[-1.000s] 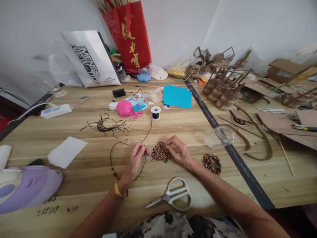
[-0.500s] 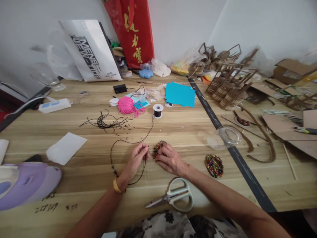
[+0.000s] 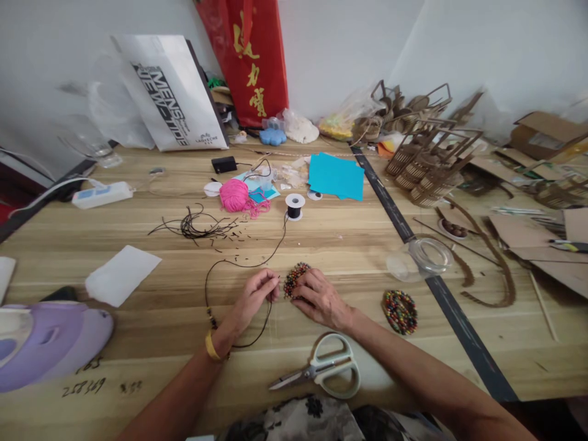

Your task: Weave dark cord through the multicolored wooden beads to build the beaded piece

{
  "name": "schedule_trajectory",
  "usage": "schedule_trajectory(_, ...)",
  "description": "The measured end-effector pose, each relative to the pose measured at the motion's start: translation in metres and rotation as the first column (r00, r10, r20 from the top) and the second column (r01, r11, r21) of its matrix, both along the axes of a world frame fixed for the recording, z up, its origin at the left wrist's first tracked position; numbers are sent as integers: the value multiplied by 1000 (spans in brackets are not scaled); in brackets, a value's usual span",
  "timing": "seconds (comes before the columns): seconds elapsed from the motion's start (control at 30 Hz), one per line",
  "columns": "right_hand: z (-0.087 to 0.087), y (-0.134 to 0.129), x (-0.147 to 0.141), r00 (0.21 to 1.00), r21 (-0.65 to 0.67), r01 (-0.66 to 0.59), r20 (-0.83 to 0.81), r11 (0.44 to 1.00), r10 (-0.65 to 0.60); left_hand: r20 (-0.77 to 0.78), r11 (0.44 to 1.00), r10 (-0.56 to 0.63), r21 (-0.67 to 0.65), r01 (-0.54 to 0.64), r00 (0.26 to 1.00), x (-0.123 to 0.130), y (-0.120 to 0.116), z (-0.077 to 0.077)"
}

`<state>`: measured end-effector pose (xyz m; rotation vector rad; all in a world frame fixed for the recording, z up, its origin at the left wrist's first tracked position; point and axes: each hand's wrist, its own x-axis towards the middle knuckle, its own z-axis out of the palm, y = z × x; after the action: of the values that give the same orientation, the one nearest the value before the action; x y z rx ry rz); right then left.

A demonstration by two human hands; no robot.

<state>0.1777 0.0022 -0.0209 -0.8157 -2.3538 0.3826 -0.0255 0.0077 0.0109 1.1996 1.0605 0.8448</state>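
Observation:
My left hand [image 3: 255, 295] pinches the end of a thin black cord [image 3: 206, 283]. The cord loops left past my wrist, carries a few small beads [image 3: 211, 317], and runs back to a white spool [image 3: 294, 208]. Just right of that hand lies a bunch of multicoloured beads [image 3: 293, 277]. My right hand [image 3: 321, 300] has its fingers bent over the right side of this bunch, fingertips on the beads; whether a single bead is between them is hidden. A second bunch of coloured beads [image 3: 400, 311] rests farther right.
Scissors with pale handles [image 3: 337, 365] lie close in front of me. Cut black cords [image 3: 193, 225], pink yarn [image 3: 234, 196] and blue sheets [image 3: 335, 176] are beyond my hands. A purple device [image 3: 55, 343] stands left; a clear plastic ring [image 3: 429, 256] and woven baskets [image 3: 427, 171] are right.
The view has shifted slightly, so most things sit a little lower or to the right. Both hands keep nearly the same pose, the left at the cord, the right at the beads.

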Motion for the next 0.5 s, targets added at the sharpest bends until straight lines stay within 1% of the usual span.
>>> schedule_trajectory(0.2,1,-1,4,1000,13,-21,-20,1000,21,58,1000,11,-29,-9,998,-2,1,-3)
schedule_trajectory(0.5,2,-1,3,999,39,-33,44,999,31,79,999,21,-51,-17,997,-1,0,-4)
